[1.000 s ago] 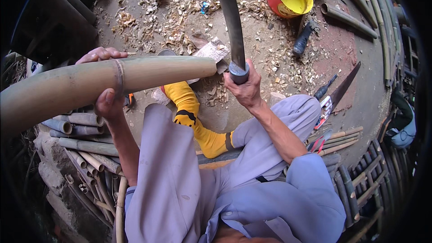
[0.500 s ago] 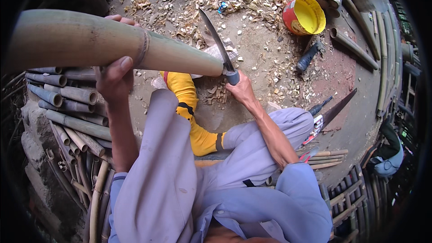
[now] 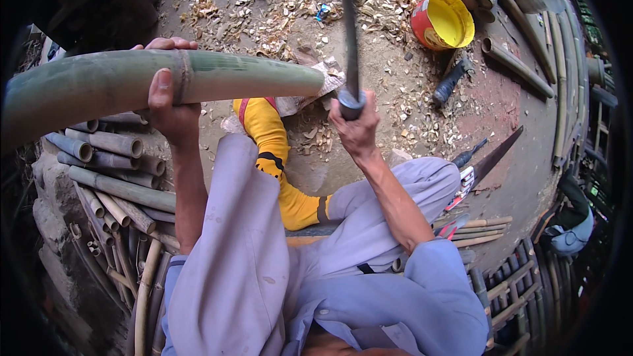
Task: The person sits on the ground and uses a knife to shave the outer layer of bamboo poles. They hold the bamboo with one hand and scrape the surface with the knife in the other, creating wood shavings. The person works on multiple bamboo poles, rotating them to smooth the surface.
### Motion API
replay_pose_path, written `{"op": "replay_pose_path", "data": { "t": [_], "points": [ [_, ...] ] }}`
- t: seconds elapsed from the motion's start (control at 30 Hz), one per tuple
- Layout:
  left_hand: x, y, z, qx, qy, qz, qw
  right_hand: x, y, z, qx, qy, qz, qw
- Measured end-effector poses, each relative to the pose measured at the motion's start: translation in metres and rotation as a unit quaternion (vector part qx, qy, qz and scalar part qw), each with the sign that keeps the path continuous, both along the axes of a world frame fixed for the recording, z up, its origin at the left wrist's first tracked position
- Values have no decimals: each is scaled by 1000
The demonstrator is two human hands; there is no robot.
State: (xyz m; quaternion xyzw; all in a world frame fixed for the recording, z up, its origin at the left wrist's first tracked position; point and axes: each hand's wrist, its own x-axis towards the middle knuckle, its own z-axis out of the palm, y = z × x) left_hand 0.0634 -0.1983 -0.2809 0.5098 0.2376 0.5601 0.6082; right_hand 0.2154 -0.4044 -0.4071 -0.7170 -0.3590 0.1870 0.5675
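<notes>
A thick green bamboo pole [image 3: 250, 78] stretches from the left edge toward the middle, above my lap. My left hand [image 3: 173, 109] is closed round it near a node ring, thumb on the near side and fingers showing over the far side. Just right of the pole's end, my right hand [image 3: 358, 130] grips the dark handle of a machete [image 3: 349, 33]. Its long narrow blade points up and away, apart from the bamboo. Below the pole's end, a yellow sock [image 3: 265, 130] covers my bent lower leg.
Wood chips [image 3: 277, 16] litter the floor ahead. A red and yellow bucket [image 3: 443, 21] stands at the far right, above a dark-handled tool [image 3: 453, 84]. A handsaw [image 3: 496, 158] lies by my right knee. Cut bamboo poles [image 3: 122, 188] are piled on the left.
The machete has swung up and right, away from the bamboo's end. The pole has turned, showing a greener side, and its left part now sits lower.
</notes>
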Motion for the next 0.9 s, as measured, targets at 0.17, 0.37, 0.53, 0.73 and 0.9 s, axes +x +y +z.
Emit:
{"op": "replay_pose_path", "data": {
  "t": [0.17,0.37,0.53,0.73,0.9],
  "points": [
    [0,1,-1,21,0,-21,1000,12,-6,-25,-281,13,78,956],
    [-12,9,-14,25,-17,-79,996,9,2,44,-22,-24,-39,999],
    [-16,11,-11,48,3,-117,992,17,-13,-37,-300,32,86,949],
    [-25,18,-9,66,41,-129,989,12,1,29,-107,4,30,994],
    [-21,16,-2,6,42,-120,992,8,-13,-41,-232,-3,85,969]
  ]
}}
